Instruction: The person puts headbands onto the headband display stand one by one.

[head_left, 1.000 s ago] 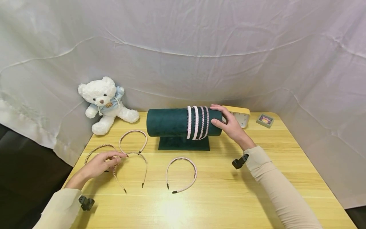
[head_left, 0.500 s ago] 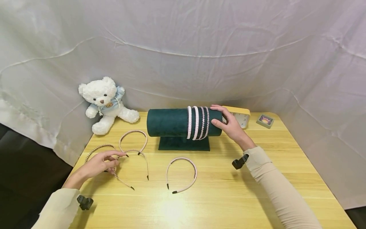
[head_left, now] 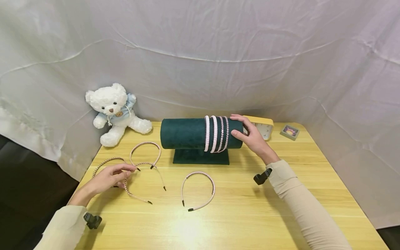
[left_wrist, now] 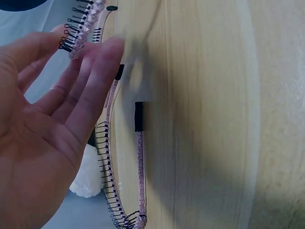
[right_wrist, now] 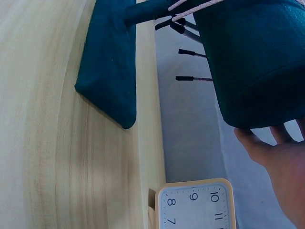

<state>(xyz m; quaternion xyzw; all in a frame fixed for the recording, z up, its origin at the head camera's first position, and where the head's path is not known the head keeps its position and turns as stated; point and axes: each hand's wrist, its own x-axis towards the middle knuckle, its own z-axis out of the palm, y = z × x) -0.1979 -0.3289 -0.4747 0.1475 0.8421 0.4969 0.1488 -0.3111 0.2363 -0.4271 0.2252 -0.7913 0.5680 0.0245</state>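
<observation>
My left hand point(head_left: 109, 178) pinches a pink twisted headband point(head_left: 130, 194) with comb teeth, its ends pointing right over the table. In the left wrist view, part of this headband point(left_wrist: 85, 29) shows between thumb and fingers. One more twisted headband point(head_left: 107, 160) lies partly hidden behind the left hand. A pale pink headband point(head_left: 145, 142) rests just beyond it. My right hand point(head_left: 252, 137) grips the right end of a dark green velvet headband stand point(head_left: 184, 133), thumb in front and fingers over the top. Several headbands, including a pale one point(head_left: 207, 133), circle the stand's roll.
One pale pink headband point(head_left: 214, 187) lies alone in front of the stand. A white teddy bear point(head_left: 122, 118) sits back left. Behind the right hand stands a yellow clock point(head_left: 265, 129), with a small grey box point(head_left: 290, 132) farther right. White cloth hangs behind the table.
The headband in my left hand has turned, its tips swinging right and away from me. My right hand and the stand have stayed in place.
</observation>
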